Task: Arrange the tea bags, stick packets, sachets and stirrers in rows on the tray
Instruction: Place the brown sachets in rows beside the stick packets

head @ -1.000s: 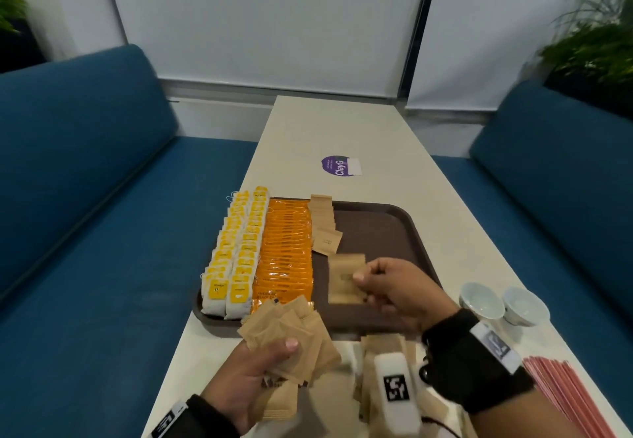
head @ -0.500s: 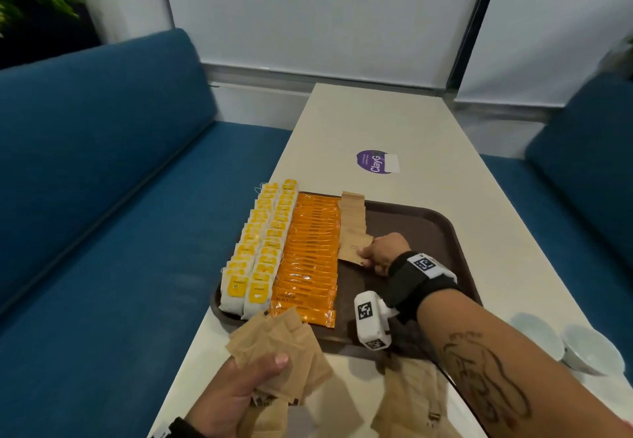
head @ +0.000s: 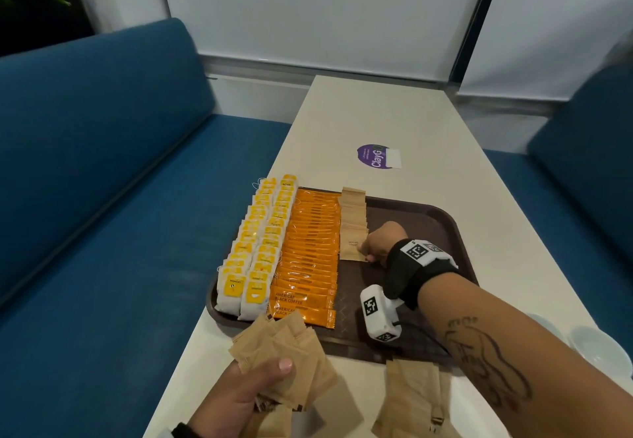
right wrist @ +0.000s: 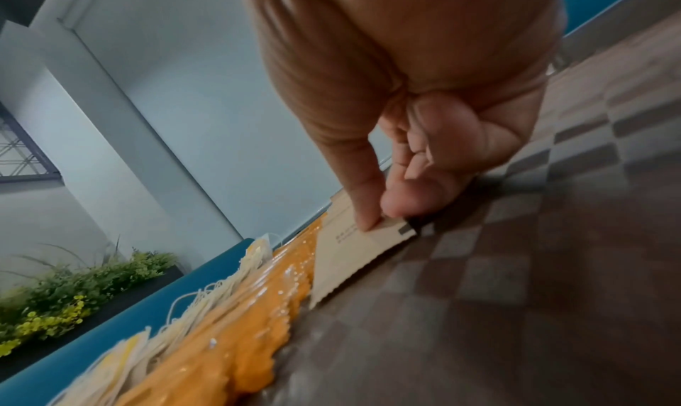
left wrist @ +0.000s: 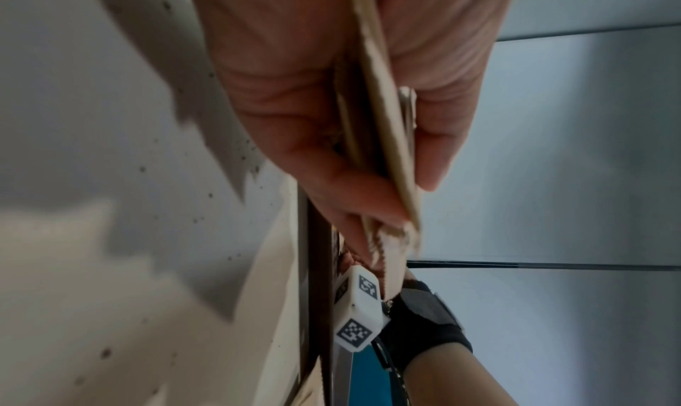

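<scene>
Tray: brown, on the long white table.
Tea bags: two rows with yellow tags, at the tray's 9 o'clock side, running from 6 to 12.
Stick packets: one orange row, just beside the tea bags.
Sachet row: brown paper sachets, overlapping, just beside the orange row, filling only the 12 o'clock half.
Front sachet: the nearest one in that row, lying on the tray.
Right hand: thumb and finger pinch the front sachet's 3 o'clock edge; the wrist view shows the pinch with the other fingers curled in.
Left hand: grasps a fanned bunch of brown sachets, thumb on top, off the tray at 6 o'clock.
Loose sachets: lie on the table near the tray's 6 o'clock edge.
Small bowls: white, at the tray's 4 o'clock, on the table edge.
Sticker: purple, at 12 o'clock past the tray.
</scene>
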